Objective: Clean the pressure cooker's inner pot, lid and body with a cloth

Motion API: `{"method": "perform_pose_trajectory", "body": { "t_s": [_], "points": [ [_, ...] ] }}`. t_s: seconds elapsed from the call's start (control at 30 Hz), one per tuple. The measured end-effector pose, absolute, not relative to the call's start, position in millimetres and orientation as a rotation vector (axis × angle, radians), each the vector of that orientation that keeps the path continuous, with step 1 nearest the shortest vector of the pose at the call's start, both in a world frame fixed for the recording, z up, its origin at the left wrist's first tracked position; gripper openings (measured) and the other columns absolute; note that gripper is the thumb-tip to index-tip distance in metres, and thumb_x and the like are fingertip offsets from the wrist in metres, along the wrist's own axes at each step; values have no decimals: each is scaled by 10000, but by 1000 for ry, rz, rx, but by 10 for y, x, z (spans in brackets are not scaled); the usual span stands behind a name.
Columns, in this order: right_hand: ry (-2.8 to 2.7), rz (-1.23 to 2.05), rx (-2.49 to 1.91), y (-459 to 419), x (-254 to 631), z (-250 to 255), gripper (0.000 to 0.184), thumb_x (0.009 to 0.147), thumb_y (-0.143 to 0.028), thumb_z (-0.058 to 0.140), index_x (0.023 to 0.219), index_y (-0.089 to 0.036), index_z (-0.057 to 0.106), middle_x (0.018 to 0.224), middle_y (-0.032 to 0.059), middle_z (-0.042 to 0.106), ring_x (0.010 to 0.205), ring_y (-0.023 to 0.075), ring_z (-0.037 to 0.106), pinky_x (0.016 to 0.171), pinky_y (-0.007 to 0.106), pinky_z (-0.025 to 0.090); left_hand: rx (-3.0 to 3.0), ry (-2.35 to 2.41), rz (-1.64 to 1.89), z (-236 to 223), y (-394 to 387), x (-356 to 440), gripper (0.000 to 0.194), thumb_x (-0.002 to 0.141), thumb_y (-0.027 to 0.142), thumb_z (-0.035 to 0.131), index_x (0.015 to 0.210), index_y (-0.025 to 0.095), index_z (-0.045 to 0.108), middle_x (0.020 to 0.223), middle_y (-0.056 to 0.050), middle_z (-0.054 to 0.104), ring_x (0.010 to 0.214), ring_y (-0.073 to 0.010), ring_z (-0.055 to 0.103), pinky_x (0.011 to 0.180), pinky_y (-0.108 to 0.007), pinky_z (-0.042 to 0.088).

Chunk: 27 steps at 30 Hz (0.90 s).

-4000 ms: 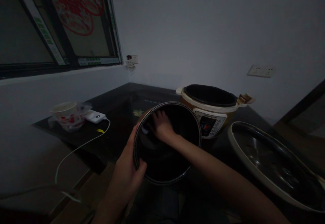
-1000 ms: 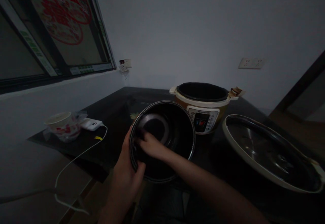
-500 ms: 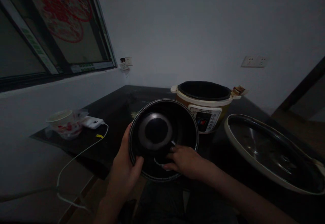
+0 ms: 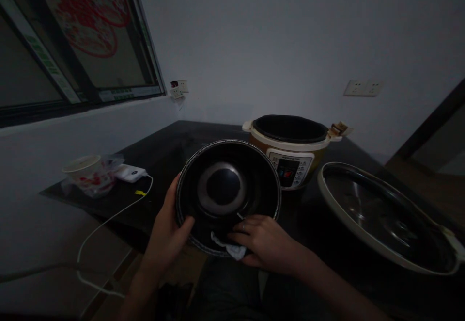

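Observation:
A dark inner pot (image 4: 223, 187) is tilted so that its inside faces me, above the near edge of the table. My left hand (image 4: 170, 229) grips its left rim, thumb inside and fingers behind the wall. My right hand (image 4: 259, 238) is closed on a crumpled white tissue (image 4: 234, 250) at the lower right rim; part of the tissue hangs over the pot's inner wall. Behind the pot stands the cooker body (image 4: 290, 153) with its top uncovered and a control panel in front. The pot's outer side is hidden.
A large glass-topped lid (image 4: 385, 219) lies at the right of the black table (image 4: 170, 141). To the left are a paper cup in a plastic bag (image 4: 89, 175) and a white power strip (image 4: 130, 172), its cord hanging off the edge. Wall sockets (image 4: 361, 88) are behind.
My right hand has moved down with the tissue from the pot's inner wall toward its lower rim, and more of the tissue shows. The pot has shifted slightly left in view.

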State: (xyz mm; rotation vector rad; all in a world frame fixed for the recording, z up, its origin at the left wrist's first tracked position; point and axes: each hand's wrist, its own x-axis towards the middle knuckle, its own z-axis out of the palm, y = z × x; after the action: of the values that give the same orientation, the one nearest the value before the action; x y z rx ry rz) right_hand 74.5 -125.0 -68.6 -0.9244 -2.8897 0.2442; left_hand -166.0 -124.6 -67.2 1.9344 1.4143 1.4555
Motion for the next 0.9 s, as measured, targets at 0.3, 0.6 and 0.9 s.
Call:
{"method": "perform_pose_trajectory", "body": {
  "t_s": [0.3,0.6,0.9],
  "points": [
    [-2743,111,-945,-1192,624,-656,290,873,-172,567,1152,-214,638,1065,71,710,1005,204,633,974,346,402,1626,1377,1466,-714,-974,-1859,812,729,206,630,1476,204,310,1540,-84,352,1422,-293,302,1184,-432,217],
    [-2626,-16,-919,-958,617,-625,287,855,-140,589,1132,-185,652,1035,84,710,976,212,629,919,348,435,1444,1260,1456,-705,-565,-1857,808,630,154,583,1412,139,382,1454,-117,467,1351,-292,421,1150,-425,305],
    [-2569,130,-950,-830,615,-537,334,822,-91,591,1135,-190,657,1032,71,708,971,206,634,826,321,463,1300,1226,1397,-728,-445,-1850,738,588,162,560,1318,110,467,1349,-148,556,1258,-317,512,1092,-481,369]
  ]
}}
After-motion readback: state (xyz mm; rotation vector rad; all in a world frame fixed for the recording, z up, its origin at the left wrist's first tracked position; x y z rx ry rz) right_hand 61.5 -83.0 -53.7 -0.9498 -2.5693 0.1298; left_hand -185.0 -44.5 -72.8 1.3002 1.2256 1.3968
